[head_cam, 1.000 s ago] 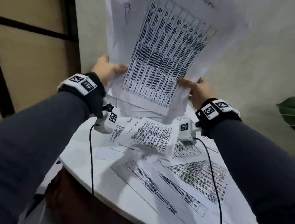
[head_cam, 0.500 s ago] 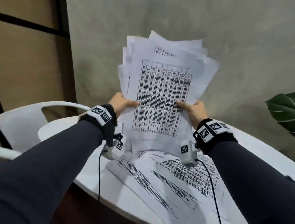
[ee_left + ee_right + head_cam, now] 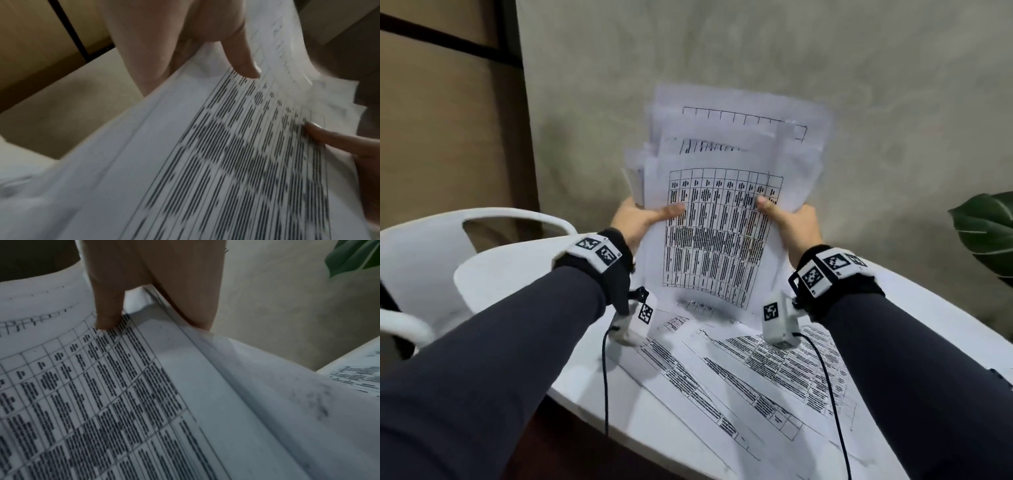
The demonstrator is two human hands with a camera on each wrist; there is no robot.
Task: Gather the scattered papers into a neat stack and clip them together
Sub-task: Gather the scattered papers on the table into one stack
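Note:
I hold a loose bundle of printed sheets (image 3: 722, 222) upright over the white round table (image 3: 493, 281), its lower edge close to the papers lying there. My left hand (image 3: 640, 219) grips the bundle's left edge, thumb on the front page. My right hand (image 3: 787, 219) grips the right edge the same way. The sheets are uneven at the top, with several corners sticking out. The left wrist view shows my left thumb (image 3: 244, 61) pressed on the printed table (image 3: 226, 162). In the right wrist view my right thumb (image 3: 111, 311) lies on the front page (image 3: 102, 394). No clip is in view.
More printed sheets (image 3: 774, 373) lie spread flat on the table in front of me. A white plastic chair (image 3: 424, 246) stands at the left. Green plant leaves (image 3: 986, 233) reach in from the right. A grey wall (image 3: 722, 51) is close behind the table.
The bundle has come down from high and tilted to upright, lower over the table. Both hands have shifted their hold higher up its sides.

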